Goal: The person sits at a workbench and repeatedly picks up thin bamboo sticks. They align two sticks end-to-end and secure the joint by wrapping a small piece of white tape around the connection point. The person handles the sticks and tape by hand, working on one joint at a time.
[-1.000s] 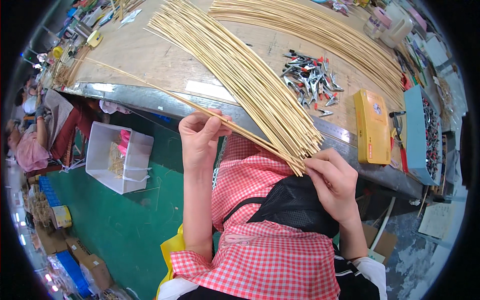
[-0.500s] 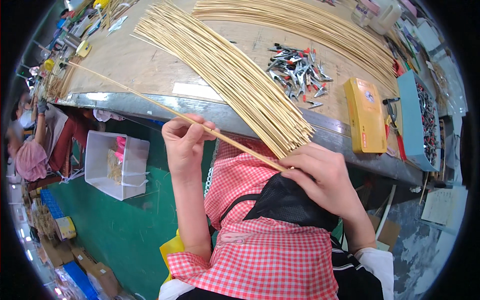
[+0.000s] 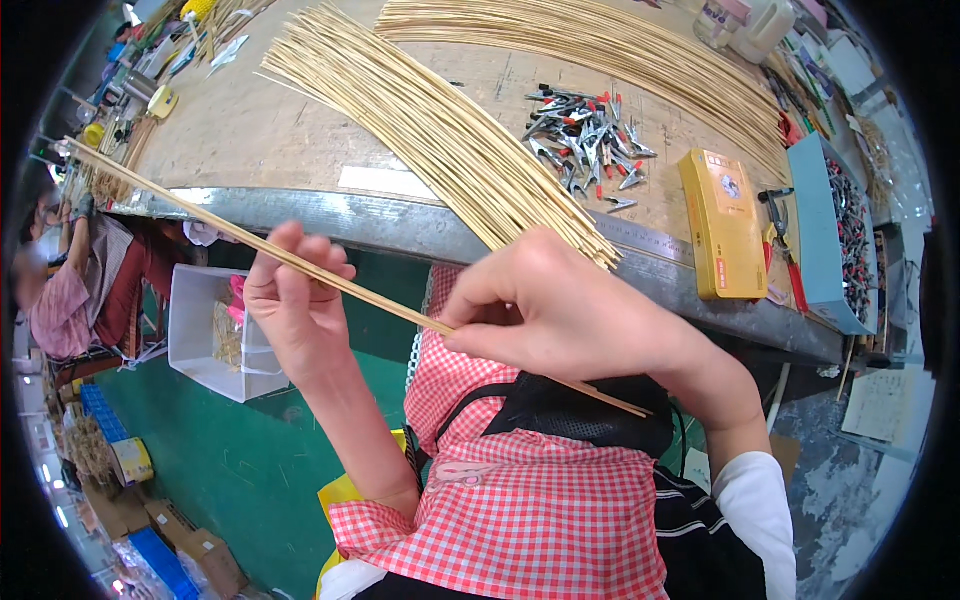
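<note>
A few thin bamboo strips, lying together, slant from the upper left down across my front. My right hand pinches them between thumb and fingers at mid-length, and their near ends stick out below it over the black mesh pouch. Farther up, my left hand holds them loosely between thumb and half-curled fingers. Beyond my hands a large bundle of bamboo strips lies on the workbench, its near ends jutting past the metal edge and partly hidden by my right hand.
Small metal clamps with red and black tips lie piled on the bench. Right of them are a yellow tin, red-handled pliers and a blue box of clamps. More strips lie behind. A white bin stands below left, near another person.
My right hand has slid up the strips from near their lower ends, which now show below it. My left hand has moved left and down, its fingers looser. The strips have shifted leftward.
</note>
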A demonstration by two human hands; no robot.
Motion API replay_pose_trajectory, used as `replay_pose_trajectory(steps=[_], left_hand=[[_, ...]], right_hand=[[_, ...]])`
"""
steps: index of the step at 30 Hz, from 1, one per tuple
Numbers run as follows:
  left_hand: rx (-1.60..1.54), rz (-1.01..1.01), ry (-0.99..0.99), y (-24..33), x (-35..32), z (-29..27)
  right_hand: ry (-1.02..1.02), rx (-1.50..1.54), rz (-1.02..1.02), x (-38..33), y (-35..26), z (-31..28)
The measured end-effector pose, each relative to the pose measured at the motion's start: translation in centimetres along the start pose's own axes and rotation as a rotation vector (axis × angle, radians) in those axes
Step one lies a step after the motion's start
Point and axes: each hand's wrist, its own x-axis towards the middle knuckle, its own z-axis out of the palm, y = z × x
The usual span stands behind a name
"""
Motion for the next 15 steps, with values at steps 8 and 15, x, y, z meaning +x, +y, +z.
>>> replay_pose_trajectory(steps=[8, 15], left_hand=[[0.269, 0.037, -0.07, 1.4, 1.2, 5.6], [0.575, 0.361, -0.217, 4.5, 7.5, 6.7]], right_hand=[[0.368, 0.28, -0.309, 7.1, -3.4, -1.0], [0.597, 0.139, -0.59, 8.6, -5.0, -3.1]])
